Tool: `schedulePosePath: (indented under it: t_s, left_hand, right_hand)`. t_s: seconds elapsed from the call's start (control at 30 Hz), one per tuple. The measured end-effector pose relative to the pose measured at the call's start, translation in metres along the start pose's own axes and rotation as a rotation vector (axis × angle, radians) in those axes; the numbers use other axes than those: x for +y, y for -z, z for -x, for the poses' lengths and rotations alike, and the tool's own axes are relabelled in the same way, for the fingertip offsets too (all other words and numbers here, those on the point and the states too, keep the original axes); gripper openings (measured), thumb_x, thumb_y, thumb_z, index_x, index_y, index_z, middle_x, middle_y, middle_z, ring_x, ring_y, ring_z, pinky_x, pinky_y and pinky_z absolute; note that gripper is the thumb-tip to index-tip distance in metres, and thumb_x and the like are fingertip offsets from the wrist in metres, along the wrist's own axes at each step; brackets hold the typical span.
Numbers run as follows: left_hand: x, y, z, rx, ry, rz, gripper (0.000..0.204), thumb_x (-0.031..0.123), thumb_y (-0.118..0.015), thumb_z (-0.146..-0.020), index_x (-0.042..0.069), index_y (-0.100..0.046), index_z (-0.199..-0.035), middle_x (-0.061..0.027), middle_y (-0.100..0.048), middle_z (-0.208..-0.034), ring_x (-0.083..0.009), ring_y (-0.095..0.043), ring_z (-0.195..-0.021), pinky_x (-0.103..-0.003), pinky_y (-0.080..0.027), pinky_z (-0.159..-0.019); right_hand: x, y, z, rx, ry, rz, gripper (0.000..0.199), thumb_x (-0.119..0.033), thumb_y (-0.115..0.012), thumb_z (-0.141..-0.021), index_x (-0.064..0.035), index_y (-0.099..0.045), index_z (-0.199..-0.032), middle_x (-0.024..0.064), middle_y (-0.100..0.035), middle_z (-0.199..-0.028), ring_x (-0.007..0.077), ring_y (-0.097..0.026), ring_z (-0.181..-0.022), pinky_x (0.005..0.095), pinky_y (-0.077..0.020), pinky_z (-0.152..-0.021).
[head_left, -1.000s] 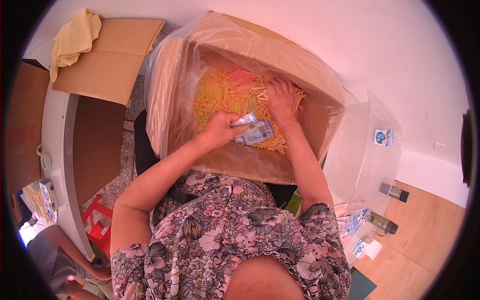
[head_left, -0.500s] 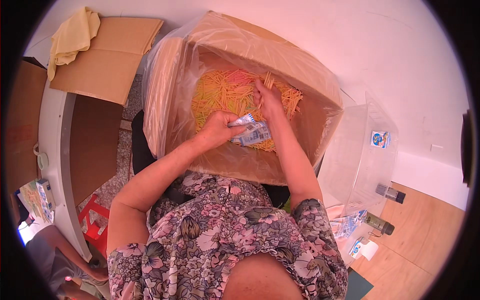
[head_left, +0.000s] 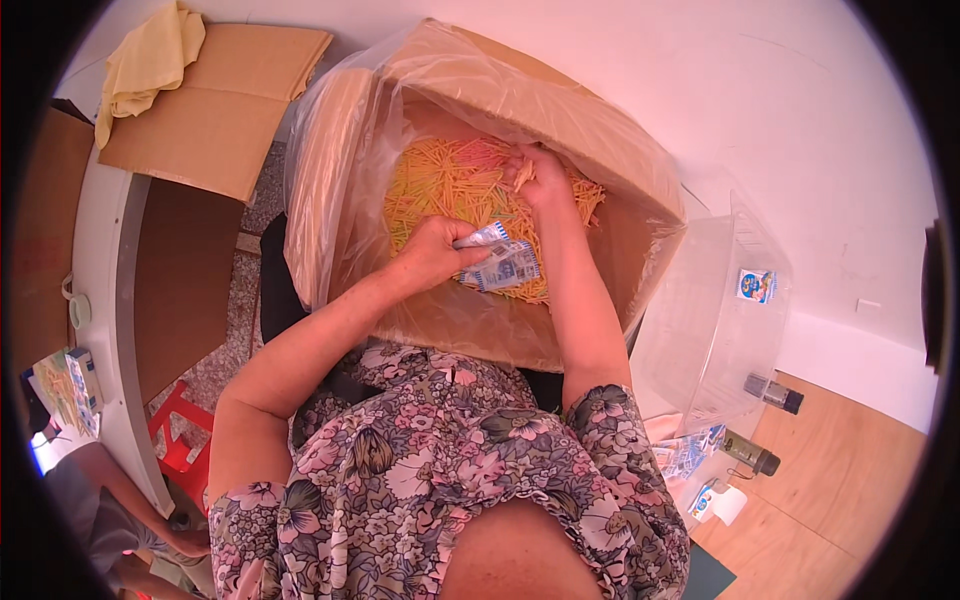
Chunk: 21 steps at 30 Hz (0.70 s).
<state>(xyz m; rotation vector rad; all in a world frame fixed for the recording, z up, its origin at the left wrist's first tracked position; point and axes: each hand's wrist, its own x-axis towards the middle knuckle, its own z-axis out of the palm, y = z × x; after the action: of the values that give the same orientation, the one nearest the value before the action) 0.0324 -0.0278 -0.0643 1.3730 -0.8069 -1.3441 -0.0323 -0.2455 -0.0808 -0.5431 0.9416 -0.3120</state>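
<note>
A large cardboard box (head_left: 640,280) lined with clear plastic stands before me, holding a heap of thin yellow, orange and pink sticks (head_left: 440,180). In my left hand (head_left: 430,255), over the near part of the heap, small clear-and-blue printed plastic packets (head_left: 505,268) are pinched between thumb and fingers. Farther in, my right hand (head_left: 545,182) is at the far right of the heap, its fingers curled around a few short pale sticks (head_left: 524,175). Some of its fingertips are hard to make out against the pink sticks.
To the right stands a clear plastic bin (head_left: 700,320), with a dark bottle (head_left: 750,452) and printed packaging (head_left: 690,452) nearby. Folded cardboard (head_left: 220,110) with a yellow cloth (head_left: 150,60) lies at the far left. A red stool (head_left: 180,430) and another person's arm (head_left: 150,515) are at lower left.
My right hand has turned over and dropped closer to the heap; the sticks that poked up from its fist now lie lower within its fingers. My left hand keeps the packets, almost unmoved.
</note>
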Motion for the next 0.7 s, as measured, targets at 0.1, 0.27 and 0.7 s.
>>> schedulePosePath:
  t_s: [0.1,0.27,0.7]
  left_hand:
    - [0.001,0.000,0.000,-0.047,-0.011,0.000,0.010,0.004,-0.066,-0.082,-0.003,-0.067,-0.089,0.0018,-0.063,-0.077,-0.0041,-0.054,-0.072,-0.021,-0.046,-0.066]
    - [-0.008,0.003,-0.001,-0.063,-0.027,-0.054,0.010,0.005,-0.066,-0.082,-0.002,-0.067,-0.089,0.0010,-0.063,-0.079,-0.0047,-0.054,-0.072,-0.022,-0.046,-0.067]
    - [0.013,0.007,-0.003,-0.020,-0.017,0.339,0.009,0.008,-0.068,-0.081,0.003,-0.070,-0.087,0.0017,-0.065,-0.079,-0.0056,-0.057,-0.073,-0.023,-0.047,-0.071]
  right_hand:
    - [0.002,0.016,-0.007,-0.250,0.015,-0.120,0.014,-0.015,-0.056,-0.090,-0.0079,-0.052,-0.078,0.0054,-0.051,-0.060,0.0168,-0.050,-0.051,0.0343,-0.0454,-0.050]
    - [0.037,-0.015,0.020,0.007,0.384,0.009,0.019,-0.022,-0.052,-0.093,-0.0041,-0.052,-0.088,0.0082,-0.056,-0.068,0.0242,-0.059,-0.066,0.0426,-0.0523,-0.070]
    - [0.056,-0.044,0.092,-0.258,0.416,0.173,0.034,-0.038,-0.048,-0.095,-0.0060,-0.049,-0.084,0.0210,-0.066,-0.092,0.0245,-0.060,-0.100,0.0367,-0.0418,-0.094]
